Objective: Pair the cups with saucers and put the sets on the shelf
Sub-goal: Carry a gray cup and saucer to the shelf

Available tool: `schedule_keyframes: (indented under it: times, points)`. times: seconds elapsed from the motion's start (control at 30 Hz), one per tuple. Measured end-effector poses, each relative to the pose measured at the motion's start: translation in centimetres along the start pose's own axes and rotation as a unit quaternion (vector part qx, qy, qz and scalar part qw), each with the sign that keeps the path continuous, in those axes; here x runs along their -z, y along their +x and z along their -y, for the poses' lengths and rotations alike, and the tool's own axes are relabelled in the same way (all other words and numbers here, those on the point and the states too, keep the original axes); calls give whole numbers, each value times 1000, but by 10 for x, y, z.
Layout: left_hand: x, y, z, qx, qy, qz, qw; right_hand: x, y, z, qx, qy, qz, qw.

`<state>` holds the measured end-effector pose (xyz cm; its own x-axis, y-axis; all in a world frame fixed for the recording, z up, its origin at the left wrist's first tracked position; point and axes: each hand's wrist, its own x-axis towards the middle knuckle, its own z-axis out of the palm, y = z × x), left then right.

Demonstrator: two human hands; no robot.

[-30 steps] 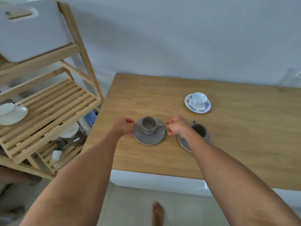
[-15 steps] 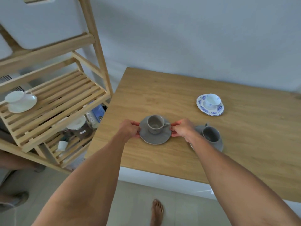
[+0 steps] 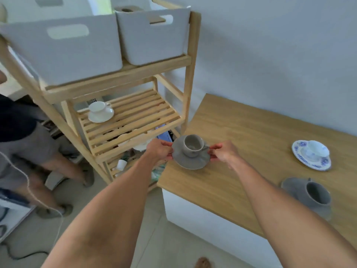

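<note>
While you hold the set up, here's the layout, big to small. Wooden shelf unit (image 3: 119, 78) stands left of the wooden table (image 3: 260, 151), slatted tiers, its near post just beside the table's left edge. Top tier carries two white storage bins: the larger bin (image 3: 63, 49) on the left, the smaller bin (image 3: 152, 35) on the right, side by side, touching or nearly so. Middle slatted tier (image 3: 139, 117) has one white cup (image 3: 99, 107) sitting upright on a white saucer (image 3: 101, 116) at its back left; the rest of that tier is bare slats. Lower tier shows clutter through the slats, too blurred to name, apart from a small white container (image 3: 121, 165).

On the table: a grey cup (image 3: 316, 194) on a grey saucer (image 3: 295, 187) near the front right, partly behind your right forearm; a blue-patterned cup (image 3: 317, 148) on a matching floral saucer (image 3: 311, 161) further back on the right. These two sets are well apart from your hands.

Task piece: the grey saucer in your hands (image 3: 190, 158) is lifted clear of the table, over its left corner, between table and shelf. The grey cup on it (image 3: 193, 145) sits upright, roughly centred, handle pointing toward your right hand.

Grip: your left hand (image 3: 159, 149) pinches the saucer's left rim, fingers closed on the edge. Your right hand (image 3: 225, 151) pinches the right rim the same way, fingertips by the cup handle. Both hands are closed on the saucer only; can't tell if the right fingertips touch the handle.

Another person's legs (image 3: 44, 163) stand left of the shelf.
</note>
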<state>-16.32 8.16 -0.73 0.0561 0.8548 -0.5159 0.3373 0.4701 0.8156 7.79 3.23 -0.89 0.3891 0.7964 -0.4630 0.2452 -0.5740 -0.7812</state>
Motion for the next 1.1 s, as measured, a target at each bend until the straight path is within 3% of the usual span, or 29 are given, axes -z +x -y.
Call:
schedule_keyframes:
  times: [0.3,0.53,0.77,1.1]
  points:
    - [127,10,11,28,-82,-76,993,-127,37,82,54,-51,99,992]
    - [187,42,26,86,-119,-171,974,-212,82,133,132,-98,185,969]
    - [211,79,43,118,-119,-255,952,-280,117,168,158,-154,231,948]
    - [231,137,72,153,-93,-306,935,-327,147,182,162,-181,270,932]
